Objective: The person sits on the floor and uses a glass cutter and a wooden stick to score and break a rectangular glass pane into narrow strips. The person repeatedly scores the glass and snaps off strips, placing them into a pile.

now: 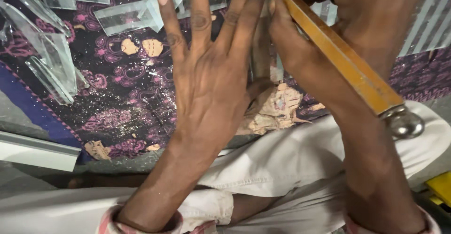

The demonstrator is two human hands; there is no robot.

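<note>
The person sits with both arms stretched forward over their lap, white trousers (291, 163) filling the lower part of the view. The left hand (209, 74) is spread flat, palm down, fingers (199, 13) fanned wide and pointing away; it holds nothing and seems to press on a clear pane that is hard to make out beneath it. The right hand (357, 22) is closed in a tight grip around a cutter (343, 58), a long tool with a yellow-orange wooden handle. The handle slants from the upper middle down to the right, ending in a rounded metal knob (404, 123) that hangs above the right thigh. The working tip of the cutter is hidden behind the fingers of both hands, just where the two hands meet at the top, so I cannot tell what it touches.

Under the hands lies a dark cloth (122, 97) with pink and purple paisley, worn through in pale patches and dusted with fine glittering chips. Glass pieces (127, 15) lie scattered across the cloth at the upper left, some flat, some leaning on each other, well apart from the left hand's wrist but near its fingertips. A pale flat strip (37, 152) lies at the left edge, below the cloth. A yellow object (441, 187) shows at the far right.
</note>
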